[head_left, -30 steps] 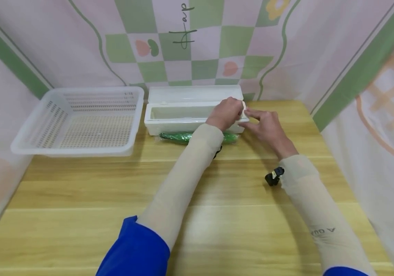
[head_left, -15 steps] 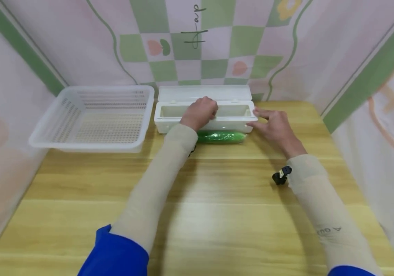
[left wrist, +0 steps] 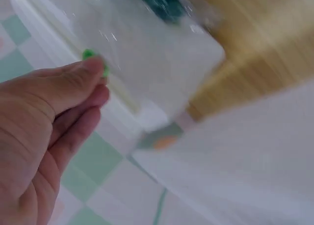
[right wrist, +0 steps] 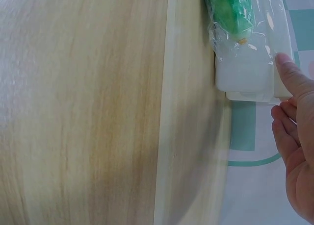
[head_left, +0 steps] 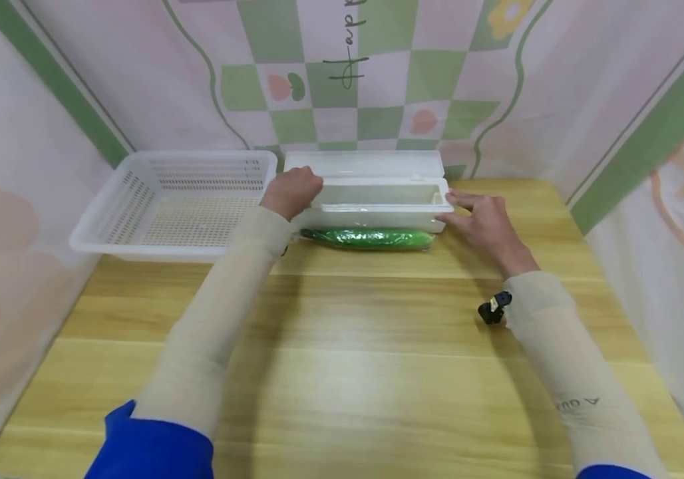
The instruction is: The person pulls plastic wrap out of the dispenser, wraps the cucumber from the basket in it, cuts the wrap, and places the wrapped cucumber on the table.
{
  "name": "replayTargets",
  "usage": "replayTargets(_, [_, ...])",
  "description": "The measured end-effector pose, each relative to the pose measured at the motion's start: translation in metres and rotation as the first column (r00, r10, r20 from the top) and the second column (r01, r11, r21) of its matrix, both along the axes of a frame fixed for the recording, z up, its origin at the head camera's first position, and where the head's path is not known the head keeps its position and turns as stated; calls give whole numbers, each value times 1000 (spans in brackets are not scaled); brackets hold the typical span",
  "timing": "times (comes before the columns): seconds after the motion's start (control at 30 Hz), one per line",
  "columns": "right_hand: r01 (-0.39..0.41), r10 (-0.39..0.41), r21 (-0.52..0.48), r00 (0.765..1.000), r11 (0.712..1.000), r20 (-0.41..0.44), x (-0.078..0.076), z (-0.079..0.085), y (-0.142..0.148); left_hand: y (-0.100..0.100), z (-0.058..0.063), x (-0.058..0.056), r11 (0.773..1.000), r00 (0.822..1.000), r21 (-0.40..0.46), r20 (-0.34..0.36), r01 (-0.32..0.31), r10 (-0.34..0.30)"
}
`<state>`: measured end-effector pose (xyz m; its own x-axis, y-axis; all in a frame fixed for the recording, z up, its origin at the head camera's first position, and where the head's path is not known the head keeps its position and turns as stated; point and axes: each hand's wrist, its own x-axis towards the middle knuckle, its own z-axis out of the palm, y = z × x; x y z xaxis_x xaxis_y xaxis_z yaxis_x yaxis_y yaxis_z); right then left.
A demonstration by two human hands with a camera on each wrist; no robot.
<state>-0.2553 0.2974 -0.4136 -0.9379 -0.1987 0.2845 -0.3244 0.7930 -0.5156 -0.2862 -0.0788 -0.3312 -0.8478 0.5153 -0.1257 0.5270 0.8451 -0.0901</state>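
A long white cling film dispenser point(head_left: 378, 218) stands at the back of the table, its lid point(head_left: 372, 163) raised. Clear cling film point(right wrist: 267, 14) hangs over its front, and a green cucumber point(head_left: 368, 238) lies before it under the film. My left hand point(head_left: 292, 191) is at the dispenser's left end. In the left wrist view its thumb and fingers pinch a small green slide cutter point(left wrist: 89, 54) on the rail. My right hand point(head_left: 488, 229) grips the right end, thumb on the front side; some of its fingers are hidden.
A white perforated basket point(head_left: 174, 251) stands just left of the dispenser, close to my left hand. Behind runs a patterned cloth point(head_left: 330, 86). Wooden tabletop point(head_left: 354, 359) spreads in front.
My left hand has slid left along the dispenser from its right end to its left end, uncovering the cucumber. My right hand has stayed at the right end. The head view has shifted slightly.
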Motion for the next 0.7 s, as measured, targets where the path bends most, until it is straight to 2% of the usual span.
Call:
replayTargets(0.17, [-7,7,-4,1000,1000,-1,1,1,0,-23,4,0,994,998,-90,-5,-56,56])
replayTargets(0.33, [9,-9,-3,1000,1000,12,0,1,3,-28,4,0,994,999,-104,-20,-33,31])
replayTargets(0.5, [25,-21,-39,993,999,118,1,5,8,-26,10,9,998,998,-49,-52,-29,26])
replayTargets(0.6, [33,-24,-58,987,998,160,1,9,11,-22,15,17,1000,994,8,-108,6,-6])
replayTargets(0.7, [24,-15,-50,986,998,166,1,11,14,-17,13,26,996,989,73,-140,50,-40])
